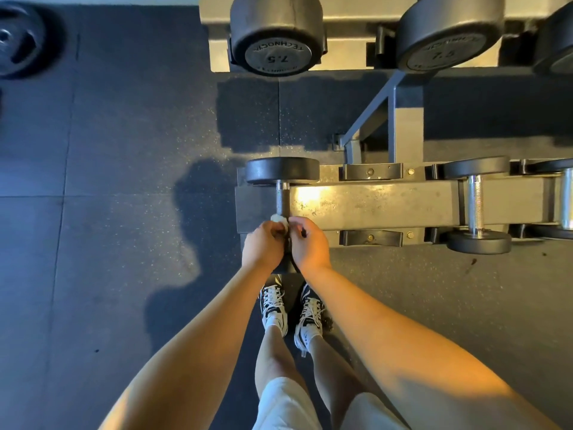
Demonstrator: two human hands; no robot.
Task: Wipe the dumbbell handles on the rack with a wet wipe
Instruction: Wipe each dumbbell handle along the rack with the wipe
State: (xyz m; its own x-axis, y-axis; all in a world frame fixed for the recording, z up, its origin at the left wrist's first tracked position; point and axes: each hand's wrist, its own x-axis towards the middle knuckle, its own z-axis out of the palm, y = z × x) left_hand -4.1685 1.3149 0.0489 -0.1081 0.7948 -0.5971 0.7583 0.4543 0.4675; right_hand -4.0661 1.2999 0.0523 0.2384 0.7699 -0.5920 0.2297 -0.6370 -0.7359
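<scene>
A small black dumbbell (282, 172) lies at the left end of the lower rack shelf (372, 203), its dark knurled handle (283, 201) pointing toward me. My left hand (263, 246) holds a crumpled white wet wipe (279, 219) against the near end of that handle. My right hand (308, 243) is close beside it on the right, fingers curled at the handle's near end; whether they grip the handle or the wipe is not clear. Both hands hide the dumbbell's near head.
Another small dumbbell with a chrome handle (476, 204) lies further right on the same shelf, past two vacant cradles (372, 172). Two 7.5 dumbbells (276, 35) sit on the upper shelf. A weight plate (18, 41) lies at the far left. My feet (291, 311) stand on black rubber floor.
</scene>
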